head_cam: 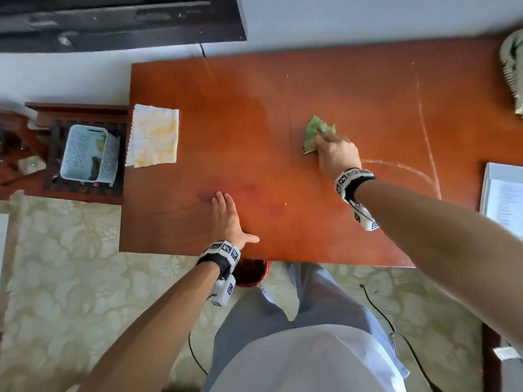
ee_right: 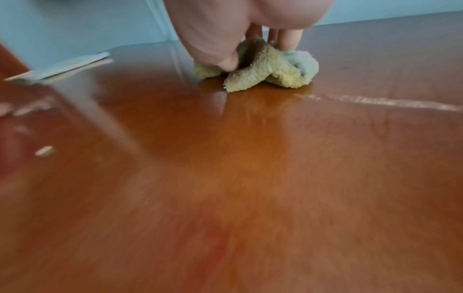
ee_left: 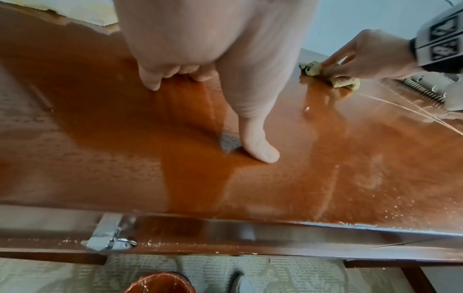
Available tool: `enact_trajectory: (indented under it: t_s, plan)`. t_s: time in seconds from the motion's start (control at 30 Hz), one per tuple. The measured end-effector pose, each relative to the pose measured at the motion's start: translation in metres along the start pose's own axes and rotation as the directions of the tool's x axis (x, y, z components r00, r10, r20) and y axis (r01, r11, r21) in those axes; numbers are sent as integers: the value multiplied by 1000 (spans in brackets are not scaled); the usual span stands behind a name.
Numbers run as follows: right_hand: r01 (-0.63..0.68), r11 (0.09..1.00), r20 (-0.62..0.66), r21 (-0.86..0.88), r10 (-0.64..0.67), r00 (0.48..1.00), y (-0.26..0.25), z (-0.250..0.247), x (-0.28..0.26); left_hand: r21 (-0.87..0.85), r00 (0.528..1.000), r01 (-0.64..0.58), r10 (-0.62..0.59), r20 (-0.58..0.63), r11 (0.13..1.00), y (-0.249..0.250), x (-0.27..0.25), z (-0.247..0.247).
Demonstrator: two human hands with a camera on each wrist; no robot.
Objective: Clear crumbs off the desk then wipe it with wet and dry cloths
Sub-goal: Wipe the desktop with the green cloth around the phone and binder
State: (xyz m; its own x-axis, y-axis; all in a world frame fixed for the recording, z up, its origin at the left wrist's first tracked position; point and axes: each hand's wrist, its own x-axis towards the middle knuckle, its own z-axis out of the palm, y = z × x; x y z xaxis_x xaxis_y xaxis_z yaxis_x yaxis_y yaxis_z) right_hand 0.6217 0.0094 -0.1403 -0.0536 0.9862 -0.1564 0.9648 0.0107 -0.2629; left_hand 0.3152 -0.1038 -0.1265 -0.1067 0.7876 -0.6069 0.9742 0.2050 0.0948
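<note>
A home room: a wooden desk (head_cam: 254, 108) stands on patterned carpet (head_cam: 70, 264), with a dark television (head_cam: 113, 21) at eleven o'clock.

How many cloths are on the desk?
2. A green cloth is bunched under the right hand near the middle of the desk. A white and yellow cloth lies flat at the desk's left edge. No others show.

Left hand (head_cam: 227, 219) flat, fingers straight; right hand (head_cam: 336, 155) outstretched, fingers curled.
</note>
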Motion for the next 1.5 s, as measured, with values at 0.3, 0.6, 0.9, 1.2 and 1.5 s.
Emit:
enact_trajectory:
  t_s: [0.3, 0.6, 0.9, 1.2, 1.5]
  plan:
    - [189, 981, 244, -30, -177, 953, -71, 68, -121, 1, 1000, -11, 11, 23, 1000, -1, -4, -1]
    - [296, 954, 361, 44, -291, 886, -88, 51, -229, 18, 981, -192, 192, -12, 981, 12, -19, 7]
    - [-80, 988, 298, -134, 117, 947, -51, 8, -149, 31, 969, -225, 220, 113, 974, 60, -24, 26]
    - [-166, 964, 121, -209, 194, 974, 22, -45, 30, -22, 976, -189, 190, 101, 982, 62, -16, 33]
    - [-70, 986, 101, -152, 86, 991, 28, -34, 21, -76, 980, -174, 180, 80, 982, 59, -17, 32]
